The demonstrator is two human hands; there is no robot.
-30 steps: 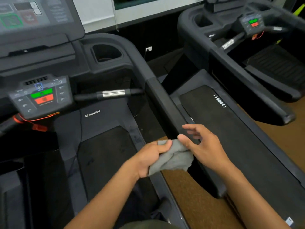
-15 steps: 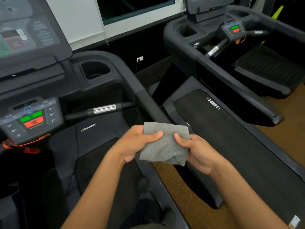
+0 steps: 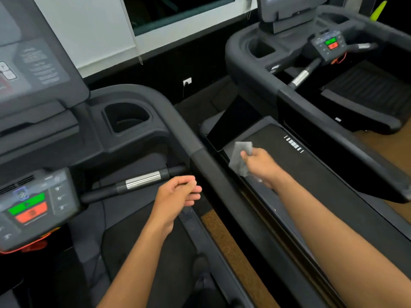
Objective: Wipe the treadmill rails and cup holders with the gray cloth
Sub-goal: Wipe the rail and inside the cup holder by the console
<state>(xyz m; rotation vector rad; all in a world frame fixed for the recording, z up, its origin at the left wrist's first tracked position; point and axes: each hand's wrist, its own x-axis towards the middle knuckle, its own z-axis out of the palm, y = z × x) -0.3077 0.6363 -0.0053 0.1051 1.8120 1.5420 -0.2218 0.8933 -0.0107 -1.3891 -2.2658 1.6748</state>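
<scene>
My right hand (image 3: 261, 164) pinches the gray cloth (image 3: 241, 158), which dangles past my fingertips just right of the side rail (image 3: 222, 185); my left hand (image 3: 178, 194), loosely curled and empty, hovers beside it. Half a second ago both hands gripped the cloth. So light a pinch could drop it between the treadmills.

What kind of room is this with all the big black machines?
Most likely a gym. Two treadmills stand side by side: the near one has a cup holder and a green and red button panel, and the next treadmill's belt lies alongside.
</scene>
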